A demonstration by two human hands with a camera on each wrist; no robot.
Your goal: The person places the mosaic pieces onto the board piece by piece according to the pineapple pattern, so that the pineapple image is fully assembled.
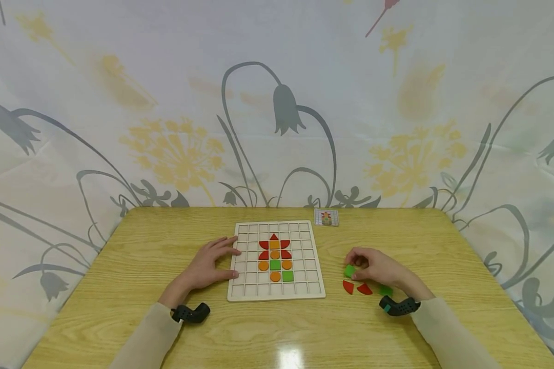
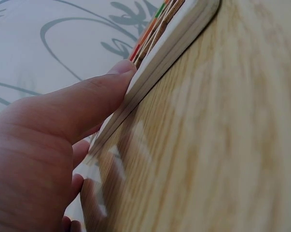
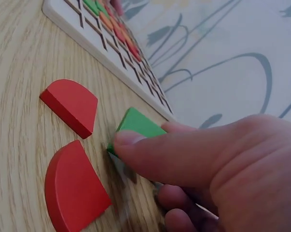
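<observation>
A white grid board [image 1: 277, 298] lies on the table with red, orange and green tiles set in its middle cells. My left hand [image 1: 207, 264] rests at the board's left edge, thumb and fingertips touching the rim, fingers fairly straight. To the right of the board, my right hand [image 1: 375, 265] pinches a green square tile [image 3: 143, 124] between thumb and fingers, tilted just above the table. Two red quarter-round tiles [image 3: 77, 186] lie beside that hand. Another green tile [image 1: 386, 290] lies under the right wrist, partly covered.
A small pattern card [image 1: 326, 218] lies behind the board's right corner, near the table's back edge. The wooden table [image 1: 240, 333] runs up to a flower-printed cloth [image 1: 277, 154] at the back. Black cameras are strapped to both wrists.
</observation>
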